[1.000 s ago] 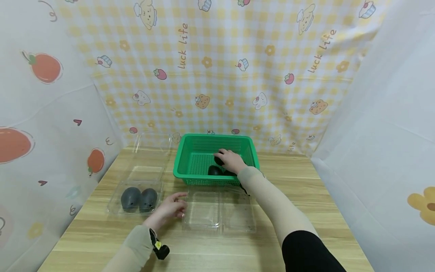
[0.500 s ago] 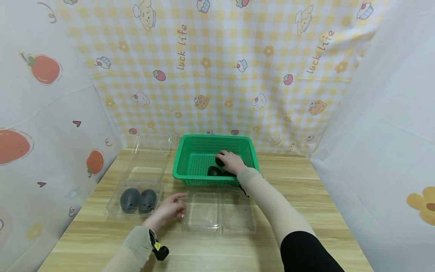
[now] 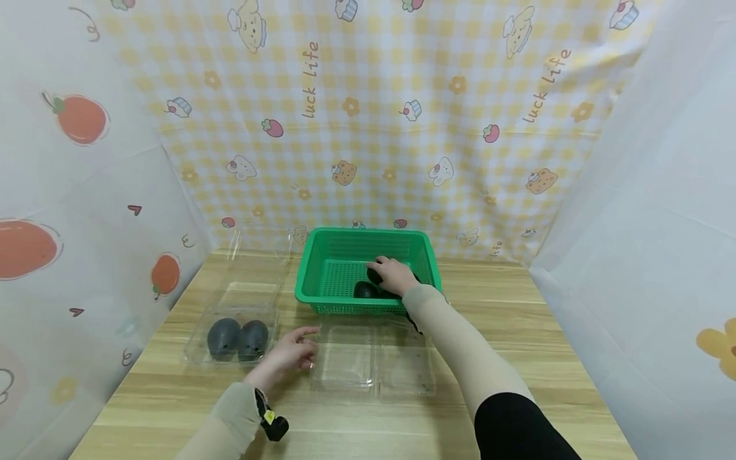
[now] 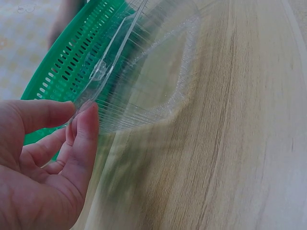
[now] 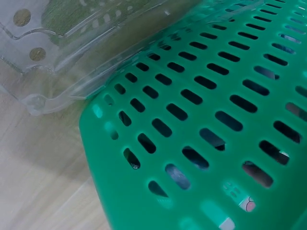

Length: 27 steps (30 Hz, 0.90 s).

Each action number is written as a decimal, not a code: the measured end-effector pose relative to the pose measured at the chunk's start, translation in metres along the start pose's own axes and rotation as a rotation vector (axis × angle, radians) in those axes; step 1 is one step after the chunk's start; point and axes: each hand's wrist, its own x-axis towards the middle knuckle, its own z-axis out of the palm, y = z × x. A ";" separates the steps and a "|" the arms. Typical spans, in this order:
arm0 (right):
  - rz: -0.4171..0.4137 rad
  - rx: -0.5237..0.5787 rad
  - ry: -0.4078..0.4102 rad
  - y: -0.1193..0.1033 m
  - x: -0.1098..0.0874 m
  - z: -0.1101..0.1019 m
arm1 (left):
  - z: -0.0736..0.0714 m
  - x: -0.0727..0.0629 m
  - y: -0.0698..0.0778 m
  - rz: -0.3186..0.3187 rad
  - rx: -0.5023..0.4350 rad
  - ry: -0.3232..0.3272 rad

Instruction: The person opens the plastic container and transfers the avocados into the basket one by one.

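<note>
In the head view my right hand (image 3: 395, 276) reaches into the green basket (image 3: 329, 299). Its fingers curl over a dark, egg-shaped, avocado-like fruit (image 3: 374, 276). Another dark fruit (image 3: 365, 290) lies just in front, and more are partly hidden under the hand. The basket's slotted wall (image 5: 192, 124) hides this hand in the right wrist view. My left hand (image 3: 294, 351) is at the left edge of an open clear plastic clamshell box (image 3: 345, 358) with nothing in it. In the left wrist view, thumb and fingers of the left hand (image 4: 53, 158) pinch the box's rim (image 4: 103, 76).
A second open clamshell box (image 3: 195, 345) stands at the left with two dark fruits (image 3: 238, 340) in its base, its lid (image 3: 259, 255) raised toward the back. Patterned cloth (image 3: 368, 128) hangs behind the wooden table (image 3: 494, 306) and along both sides.
</note>
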 end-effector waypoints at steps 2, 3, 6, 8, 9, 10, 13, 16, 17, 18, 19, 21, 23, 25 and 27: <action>0.003 0.003 -0.017 -0.001 -0.001 0.000 | 0.000 0.000 0.000 -0.001 0.004 0.004; 0.004 0.002 -0.022 -0.001 -0.001 0.000 | 0.000 0.000 0.000 -0.006 0.005 0.009; 0.008 -0.002 -0.026 -0.002 -0.002 0.001 | 0.001 0.000 0.001 -0.004 0.013 0.020; 0.007 -0.004 -0.023 -0.003 -0.002 0.001 | 0.001 0.000 0.002 -0.004 0.018 0.029; 0.007 -0.012 -0.022 -0.004 -0.002 0.002 | 0.001 0.000 0.002 -0.005 0.021 0.033; 0.006 -0.016 -0.021 -0.004 -0.001 0.002 | 0.001 0.000 0.002 -0.007 0.023 0.037; 0.003 -0.027 -0.014 -0.004 0.000 0.005 | 0.002 -0.001 0.003 -0.012 0.029 0.045; 0.004 -0.031 -0.010 -0.003 0.002 0.008 | 0.002 -0.001 0.004 -0.014 0.026 0.045; 0.005 -0.028 -0.011 -0.003 0.003 0.009 | 0.001 -0.001 0.004 -0.014 0.024 0.045; 0.006 -0.024 -0.013 -0.003 0.003 0.009 | 0.001 -0.001 0.004 -0.015 0.023 0.045; 0.008 -0.019 -0.017 -0.003 0.003 0.010 | 0.001 -0.001 0.004 -0.015 0.020 0.045; 0.014 -0.008 -0.027 -0.004 0.003 0.010 | 0.001 -0.001 0.003 -0.018 0.015 0.044; 0.018 0.006 -0.036 -0.005 0.003 0.010 | 0.001 -0.001 0.003 -0.018 0.008 0.041; 0.022 0.012 -0.041 -0.006 0.003 0.009 | 0.001 -0.001 0.003 -0.017 0.001 0.038; 0.024 0.006 -0.044 -0.007 0.003 0.009 | 0.001 0.000 0.002 -0.015 -0.005 0.031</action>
